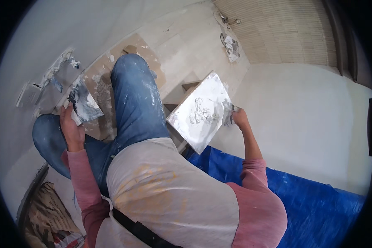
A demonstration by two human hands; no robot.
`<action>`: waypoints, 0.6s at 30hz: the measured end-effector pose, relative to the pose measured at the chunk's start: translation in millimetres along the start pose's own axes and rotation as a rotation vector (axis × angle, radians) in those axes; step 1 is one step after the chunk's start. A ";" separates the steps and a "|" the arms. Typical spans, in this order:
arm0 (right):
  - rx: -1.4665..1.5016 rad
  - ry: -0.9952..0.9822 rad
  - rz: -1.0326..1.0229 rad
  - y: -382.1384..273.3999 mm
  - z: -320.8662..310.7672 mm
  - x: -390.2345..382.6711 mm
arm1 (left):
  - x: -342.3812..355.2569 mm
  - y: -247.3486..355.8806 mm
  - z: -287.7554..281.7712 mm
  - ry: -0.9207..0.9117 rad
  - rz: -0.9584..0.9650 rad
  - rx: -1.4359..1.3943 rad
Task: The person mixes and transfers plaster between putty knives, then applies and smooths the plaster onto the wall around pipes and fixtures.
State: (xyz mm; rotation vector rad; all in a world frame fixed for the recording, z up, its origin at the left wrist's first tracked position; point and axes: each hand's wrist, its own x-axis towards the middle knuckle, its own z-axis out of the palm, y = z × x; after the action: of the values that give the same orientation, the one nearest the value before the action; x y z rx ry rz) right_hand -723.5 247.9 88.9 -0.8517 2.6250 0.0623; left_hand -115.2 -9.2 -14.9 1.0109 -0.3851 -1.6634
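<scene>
My left hand (73, 128) is closed on a plastering trowel near my left knee. Its wide metal blade (89, 103) is smeared with white plaster and dark marks. My right hand (240, 118) grips a putty knife (229, 114) at the right edge of a white board (202, 138). Its blade is partly coated, and the handle is mostly hidden in my fingers. Lumps of wet plaster (199, 111) lie in the middle of the board. The board sits tilted in view on a wooden stand (173, 106) with step-like parts.
On the left wall is a rough patch (56, 74) with plaster along it. A plaster-stained cardboard sheet (151, 56) lies under my legs. Blue sheeting (306, 202) spreads at the right. A brown paper sack (49, 211) stands at lower left. Wires (223, 39) and scraps are near the far corner.
</scene>
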 end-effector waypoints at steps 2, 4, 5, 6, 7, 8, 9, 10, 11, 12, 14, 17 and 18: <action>0.161 -0.002 0.173 32.4 27.9 1.3 | -3.8 4.7 6.9 0.081 -0.018 0.008; 0.322 -0.012 0.383 36.7 49.8 0.3 | -4.3 7.0 0.3 0.082 -0.013 0.019; 0.321 -0.012 0.386 45.7 60.3 5.2 | -2.8 6.9 -2.7 0.073 -0.024 0.023; 0.438 0.026 0.427 71.2 73.4 7.9 | 1.0 -0.4 -3.8 0.061 -0.045 0.020; 0.556 0.053 0.454 81.6 83.8 11.0 | 4.2 -5.7 -9.7 0.050 -0.058 0.000; 0.589 0.083 0.409 47.5 97.2 14.0 | 4.6 0.9 -19.0 0.059 -0.035 -0.001; 0.584 0.092 0.421 54.4 97.8 19.0 | 5.3 -1.6 -15.5 0.052 -0.049 -0.004; 0.438 0.150 0.382 59.0 99.8 26.4 | 5.6 -4.4 -11.5 0.052 -0.062 -0.011; 0.290 0.201 0.344 66.4 100.4 32.6 | 5.0 -7.6 -7.4 0.053 -0.077 -0.016; 0.379 0.169 0.383 50.1 101.9 39.5 | 3.6 -4.9 -6.3 0.058 -0.072 -0.012; 0.628 0.211 0.367 27.6 106.5 42.2 | 1.4 -1.3 -3.7 0.062 -0.057 0.000; 0.965 0.258 0.396 -4.2 101.7 47.0 | 2.0 -0.1 -9.9 0.077 -0.072 0.008; 1.051 0.274 0.450 -6.6 97.8 49.9 | 1.6 0.2 -6.5 0.074 -0.076 0.008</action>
State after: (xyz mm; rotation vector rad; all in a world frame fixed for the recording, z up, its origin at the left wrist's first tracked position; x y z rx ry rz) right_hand -723.6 230.0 -19.6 0.1042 2.4742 -1.2506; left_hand -110.1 -9.1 -19.3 1.1015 -0.3080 -1.6884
